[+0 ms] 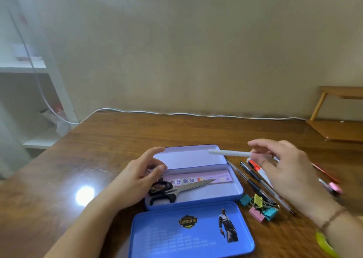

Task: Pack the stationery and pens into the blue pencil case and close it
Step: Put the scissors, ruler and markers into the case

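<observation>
Holding white pen (228, 153) over open pencil case (233, 189), right hand (282, 165) pinches; left hand (137, 171) relaxed, empty.

The counter (110, 139) is dark brown wood with a glossy finish; a bright light reflection sits on its left part. A white cable (176, 113) runs along the counter's far edge, then rises at the left in front of a white shelf unit (29, 69). The shelf unit holds blurred items, contents not identifiable. A light wooden stand (337, 128) rests at the counter's far right corner. A plain beige wall (196, 41) stands behind.
</observation>
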A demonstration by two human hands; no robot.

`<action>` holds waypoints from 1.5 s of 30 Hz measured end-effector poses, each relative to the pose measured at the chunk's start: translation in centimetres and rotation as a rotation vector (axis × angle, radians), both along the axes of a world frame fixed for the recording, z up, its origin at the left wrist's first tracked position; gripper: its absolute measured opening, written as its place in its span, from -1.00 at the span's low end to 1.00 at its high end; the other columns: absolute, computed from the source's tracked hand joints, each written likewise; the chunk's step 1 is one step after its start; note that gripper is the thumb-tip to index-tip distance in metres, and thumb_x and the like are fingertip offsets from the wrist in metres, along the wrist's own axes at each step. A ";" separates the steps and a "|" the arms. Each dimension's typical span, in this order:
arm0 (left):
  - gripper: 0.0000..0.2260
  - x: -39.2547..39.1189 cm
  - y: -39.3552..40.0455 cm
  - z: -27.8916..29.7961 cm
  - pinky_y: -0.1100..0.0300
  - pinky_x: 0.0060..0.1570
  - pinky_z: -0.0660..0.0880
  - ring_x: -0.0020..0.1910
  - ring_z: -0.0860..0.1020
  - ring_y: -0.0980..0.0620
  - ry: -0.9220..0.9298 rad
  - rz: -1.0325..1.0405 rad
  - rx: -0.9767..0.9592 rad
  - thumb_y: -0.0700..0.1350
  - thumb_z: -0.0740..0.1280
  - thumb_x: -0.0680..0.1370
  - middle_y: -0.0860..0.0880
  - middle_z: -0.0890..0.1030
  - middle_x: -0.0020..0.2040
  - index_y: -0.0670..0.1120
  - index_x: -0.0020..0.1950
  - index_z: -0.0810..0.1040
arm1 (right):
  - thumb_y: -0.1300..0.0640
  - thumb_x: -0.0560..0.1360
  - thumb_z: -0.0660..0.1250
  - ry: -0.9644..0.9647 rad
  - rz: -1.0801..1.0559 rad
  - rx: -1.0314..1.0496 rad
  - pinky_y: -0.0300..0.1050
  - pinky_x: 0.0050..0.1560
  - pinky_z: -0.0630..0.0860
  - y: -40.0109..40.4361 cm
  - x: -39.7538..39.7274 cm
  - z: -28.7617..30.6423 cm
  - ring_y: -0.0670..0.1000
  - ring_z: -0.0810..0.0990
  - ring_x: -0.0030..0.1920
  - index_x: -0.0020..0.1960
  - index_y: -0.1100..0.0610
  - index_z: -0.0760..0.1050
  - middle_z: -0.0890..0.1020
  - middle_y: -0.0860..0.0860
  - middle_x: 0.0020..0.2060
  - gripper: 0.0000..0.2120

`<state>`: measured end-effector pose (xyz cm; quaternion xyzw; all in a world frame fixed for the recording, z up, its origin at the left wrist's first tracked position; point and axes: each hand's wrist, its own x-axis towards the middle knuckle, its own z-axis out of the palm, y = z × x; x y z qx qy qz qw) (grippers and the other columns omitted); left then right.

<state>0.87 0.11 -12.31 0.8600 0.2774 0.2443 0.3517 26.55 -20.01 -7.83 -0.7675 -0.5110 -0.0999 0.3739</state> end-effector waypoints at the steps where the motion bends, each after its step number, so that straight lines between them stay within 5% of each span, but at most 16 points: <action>1: -0.72 0.1 0.2 -0.1 0.03 0.08 0.54 -0.01 0.64 0.01 -0.048 0.028 -0.010 -0.08 0.26 0.63 0.19 0.68 -0.01 0.16 0.32 0.41 | 0.11 0.45 0.43 -0.022 0.051 -0.031 -0.30 -0.28 0.42 0.9 -1.1 -0.3 -0.19 0.52 -0.18 0.07 -0.11 0.62 0.54 -0.12 -0.20 -0.78; 3: -0.74 0.3 0.6 -0.3 0.03 -0.03 0.53 -0.10 0.61 -0.11 -0.094 0.080 -0.017 -0.21 0.21 0.64 0.17 0.70 -0.08 0.12 0.20 0.50 | 0.05 0.41 0.48 -0.110 0.112 -0.081 -0.19 -0.30 0.45 3.0 -2.7 -1.2 -0.10 0.51 -0.25 -0.02 -0.16 0.65 0.49 -0.11 -0.26 -0.83; 6: -0.72 0.3 0.7 -0.3 0.11 -0.05 0.56 -0.11 0.62 0.01 -0.092 0.106 -0.049 -0.24 0.20 0.64 0.12 0.71 -0.13 0.14 0.04 0.57 | -0.02 0.45 0.43 -0.127 0.167 -0.196 -0.17 -0.25 0.38 5.9 -4.3 -2.1 -0.09 0.46 -0.21 -0.02 -0.15 0.65 0.46 -0.18 -0.30 -0.88; 11: -0.80 0.3 0.8 -0.5 0.17 -0.05 0.58 -0.11 0.63 0.13 -0.051 0.063 -0.006 -0.19 0.35 0.56 0.11 0.70 -0.13 0.14 0.01 0.60 | -0.06 0.48 0.38 -0.156 0.247 -0.281 -0.13 -0.14 0.48 7.9 -5.7 -2.6 -0.08 0.51 -0.07 -0.11 -0.05 0.57 0.55 -0.18 -0.04 -0.90; 16: -0.83 0.5 0.6 -0.3 0.32 -0.08 0.50 -0.08 0.59 0.14 0.002 0.059 0.094 -0.13 0.47 0.47 0.15 0.68 -0.11 0.11 -0.02 0.63 | 0.10 0.46 0.40 -0.120 0.293 -0.310 -0.15 -0.10 0.48 9.1 -6.0 -2.4 -0.04 0.52 -0.12 -0.15 0.02 0.56 0.54 -0.07 -0.13 -0.97; 21: -0.82 0.6 0.4 -0.3 0.45 -0.14 0.45 -0.06 0.56 0.16 0.027 0.095 0.107 -0.15 0.51 0.43 0.19 0.66 -0.14 0.09 -0.04 0.65 | 0.32 0.42 0.38 0.037 0.465 -0.182 -0.29 -0.04 0.53 7.8 -5.6 -2.0 -0.13 0.59 -0.13 -0.13 0.07 0.63 0.65 -0.06 -0.17 -0.83; 25: -0.81 0.8 0.4 -0.4 0.48 -0.17 0.43 -0.10 0.55 0.21 0.043 0.131 0.118 -0.18 0.49 0.43 0.19 0.65 -0.17 0.12 -0.11 0.65 | 0.21 0.43 0.41 -0.007 0.190 -0.119 -0.46 -0.22 0.41 4.3 -1.1 0.3 -0.21 0.56 -0.17 -0.15 -0.08 0.61 0.62 -0.21 -0.28 -0.83; 30: -0.82 1.2 0.5 -0.3 0.43 -0.25 0.44 -0.24 0.56 0.19 0.002 0.141 0.090 -0.14 0.53 0.41 0.22 0.66 -0.27 0.14 -0.20 0.64 | 0.07 0.44 0.44 0.086 -0.195 -0.532 -0.26 -0.36 0.36 1.0 4.2 1.1 -0.17 0.55 -0.25 -0.24 -0.13 0.55 0.60 -0.15 -0.30 -0.86; 36: -0.80 1.4 0.5 -0.3 0.45 -0.33 0.41 -0.36 0.51 0.23 -0.010 0.166 0.043 -0.19 0.55 0.38 0.29 0.62 -0.30 0.11 -0.22 0.65 | -0.02 0.44 0.44 0.086 -0.232 -0.660 -0.25 -0.34 0.45 1.1 4.1 0.2 -0.14 0.55 -0.23 -0.23 -0.08 0.56 0.60 -0.13 -0.25 -0.90; 45: -0.85 1.5 0.5 -0.4 0.44 -0.30 0.43 -0.33 0.53 0.22 -0.012 0.146 0.028 -0.19 0.48 0.45 0.09 0.66 -0.26 0.08 -0.16 0.67 | -0.12 0.45 0.40 0.021 -0.228 -0.773 -0.19 -0.30 0.50 1.2 3.0 0.5 -0.14 0.56 -0.25 -0.25 -0.03 0.57 0.63 -0.09 -0.31 -0.80</action>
